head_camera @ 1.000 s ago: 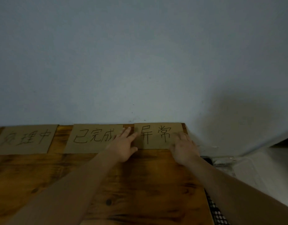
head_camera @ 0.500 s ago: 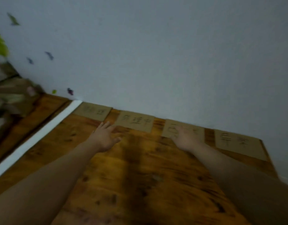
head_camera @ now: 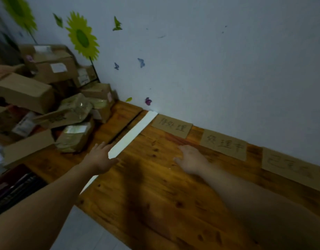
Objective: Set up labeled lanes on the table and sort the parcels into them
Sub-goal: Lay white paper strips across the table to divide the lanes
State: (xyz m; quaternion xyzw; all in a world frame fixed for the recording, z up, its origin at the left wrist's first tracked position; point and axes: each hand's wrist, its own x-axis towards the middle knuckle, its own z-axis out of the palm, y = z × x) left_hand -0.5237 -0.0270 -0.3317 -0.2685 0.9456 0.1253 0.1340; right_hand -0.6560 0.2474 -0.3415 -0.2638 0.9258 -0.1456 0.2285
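Note:
Three brown cardboard labels with handwritten characters lie along the wall on the wooden table (head_camera: 155, 192): the left label (head_camera: 172, 127), the middle label (head_camera: 224, 144) and the right label (head_camera: 293, 167). A white strip (head_camera: 133, 135) runs along the table's left edge. A pile of cardboard parcels (head_camera: 52, 98) sits on the surface to the left. My left hand (head_camera: 99, 158) hovers open, fingers straight, over the near end of the white strip. My right hand (head_camera: 190, 158) is held open and low over the table, in front of the left label. Neither hand holds anything.
The white wall behind the table carries sunflower and butterfly stickers (head_camera: 83, 37). A long flat cardboard box (head_camera: 27, 146) lies at the pile's near side. Dark items (head_camera: 15, 186) sit low at the left. A pale floor (head_camera: 83, 233) shows below the table edge.
The view has swung left from the right-hand labels to the left end of the table. Both hands have left the labels and moved left, the left one reaching the white strip.

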